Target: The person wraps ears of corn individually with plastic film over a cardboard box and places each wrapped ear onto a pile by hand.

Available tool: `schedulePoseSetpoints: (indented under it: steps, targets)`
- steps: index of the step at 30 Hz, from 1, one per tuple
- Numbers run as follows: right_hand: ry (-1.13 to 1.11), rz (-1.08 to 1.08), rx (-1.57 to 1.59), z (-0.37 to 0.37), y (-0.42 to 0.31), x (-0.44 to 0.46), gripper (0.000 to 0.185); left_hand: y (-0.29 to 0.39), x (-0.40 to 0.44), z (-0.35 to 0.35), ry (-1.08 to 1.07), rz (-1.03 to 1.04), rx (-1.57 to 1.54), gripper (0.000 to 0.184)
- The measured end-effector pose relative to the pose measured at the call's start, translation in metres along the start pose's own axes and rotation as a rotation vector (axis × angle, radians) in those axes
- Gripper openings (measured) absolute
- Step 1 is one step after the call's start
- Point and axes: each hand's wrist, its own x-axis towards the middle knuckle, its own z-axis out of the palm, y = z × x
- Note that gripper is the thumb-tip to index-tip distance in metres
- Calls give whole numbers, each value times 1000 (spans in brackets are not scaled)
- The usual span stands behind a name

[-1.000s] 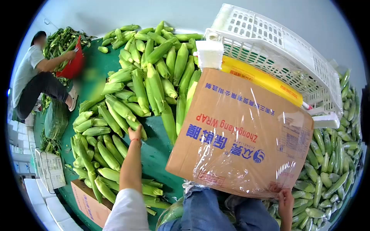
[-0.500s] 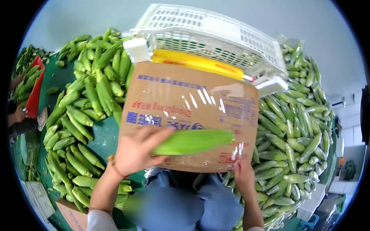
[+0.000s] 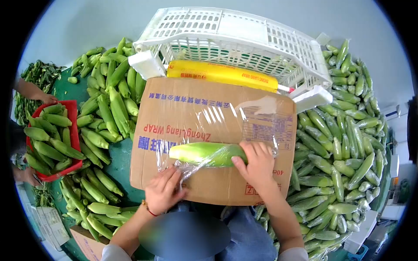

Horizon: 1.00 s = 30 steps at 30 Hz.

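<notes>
At far left, a co-worker's hand (image 3: 48, 99) touches the rim of a red basket (image 3: 75, 126) holding unwrapped corn, and more unwrapped corn (image 3: 117, 108) lies beside it. The left hand (image 3: 164, 190) is over the cardboard box (image 3: 170, 100), its fingers bent and close together at the clear film (image 3: 190, 168), just below the left end of the ear of corn (image 3: 204, 153); whether they pinch the film I cannot tell. The ear lies crosswise on the box (film covers part of its husk). The right hand (image 3: 257, 164) closes thumb and index finger on its right end, the other fingers side by side. Farther right lie film-wrapped ears (image 3: 344, 167).
</notes>
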Motion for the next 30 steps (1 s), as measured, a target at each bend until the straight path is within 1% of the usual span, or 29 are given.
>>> schedulePoseSetpoints:
  steps: [1,2,3,4,5,6,8,10,11,12,13,14,15,16,17,18,19,21,22,24,25,26,28,29,30]
  targets:
    - [13,-21,-11,2,1,2,41,-15,9,-11,71,160,-4,22]
    - [76,-31,10,1,0,6,36,-15,12,-30,-69,-91,-50,6]
    - [75,-47,25,2,0,6,34,-22,33,-34,141,-266,-182,7]
    - [85,-63,35,3,1,6,31,-34,57,-48,235,-512,-605,7]
    - [110,-77,40,4,4,11,29,-38,95,-59,220,-420,-608,6]
    - [139,-86,61,5,6,13,27,-49,127,-54,183,-185,-544,5]
    - [186,-116,103,9,10,14,23,-44,183,-27,26,42,-416,8]
    - [185,-129,78,13,11,15,20,-36,208,15,-577,148,-224,12]
    - [178,-128,60,11,13,16,19,-21,205,36,-567,283,-129,15]
    - [190,-110,68,7,11,17,20,-11,199,49,-608,304,150,16]
    - [62,-27,34,-3,1,13,24,7,181,33,-587,329,65,17]
    - [-69,54,5,-16,-13,5,28,32,160,1,-567,349,-19,20]
    - [-203,137,-22,-24,-23,-3,32,58,143,-27,-777,51,-17,38]
    - [-250,125,18,-25,-30,-10,34,52,99,-15,-482,185,-102,61]
    - [-296,110,60,-23,-35,-17,36,56,77,-24,-477,235,-25,80]
    - [-343,98,103,-23,-39,-23,38,60,70,-28,-492,182,-47,83]
    - [-386,154,103,-28,-42,-21,38,62,66,-29,-509,129,-72,86]
    - [-475,258,94,-37,-46,-12,40,58,78,-22,-448,152,35,88]
    - [-371,139,64,-36,-45,-8,40,47,94,-11,-341,156,60,86]
    - [-142,-107,1,-29,-41,2,49,17,143,20,-96,112,235,81]
    - [-18,-231,-33,-25,-38,9,56,4,181,20,-85,152,258,76]
    - [-73,-281,-108,-16,-37,18,68,-7,215,19,-75,193,281,70]
    - [-30,-292,-137,1,-18,55,65,-24,251,43,-364,280,101,62]
    - [-24,-284,-139,9,-10,72,64,-26,267,42,-476,229,109,60]
    - [-102,-286,-121,16,-1,89,62,-26,278,41,-601,174,111,58]
